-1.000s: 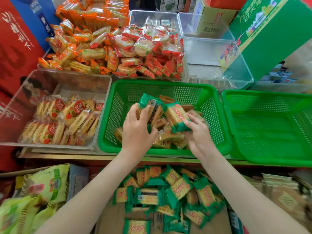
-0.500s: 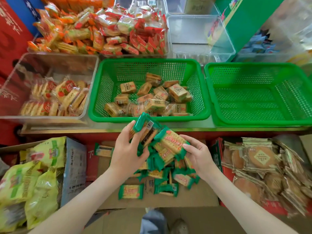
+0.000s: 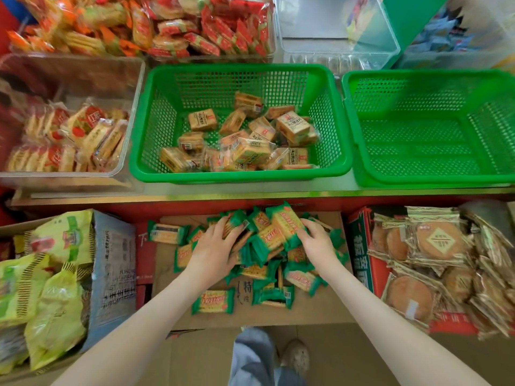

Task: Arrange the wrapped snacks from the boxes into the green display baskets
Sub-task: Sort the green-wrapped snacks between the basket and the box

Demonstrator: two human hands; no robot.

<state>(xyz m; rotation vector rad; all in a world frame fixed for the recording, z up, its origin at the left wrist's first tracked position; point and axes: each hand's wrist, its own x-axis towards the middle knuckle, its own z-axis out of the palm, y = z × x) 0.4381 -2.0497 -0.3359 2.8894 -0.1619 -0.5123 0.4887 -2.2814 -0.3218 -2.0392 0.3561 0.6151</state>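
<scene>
1. Grip state. My left hand [image 3: 216,250] lies on top of the heap of green-wrapped snacks [image 3: 267,236], fingers curled down over several packs. My right hand [image 3: 317,245] has fingers and thumb closed round one pack at the top of the heap. Both hands are clamped on packs, with none lifted clear of the heap.

2. Location of the load. The heap sits against the far edge of the cardboard box [image 3: 306,310], below the shelf [image 3: 278,192]. Loose packs lie toward the box's near edge.

3. Governing relation. The middle basket [image 3: 239,178] stands at the near edge of the shelf, directly beyond and above both hands. It already holds tan-wrapped snacks [image 3: 250,151]. The right basket [image 3: 429,182] touches it on the right side and lies nearer my right hand. The pack in my right hand lies with its long axis aslant to the shelf edge.

4. Judgement. The coming move is up and forward over the shelf edge. I must clear the basket rim before releasing, or packs will catch on it.
</scene>
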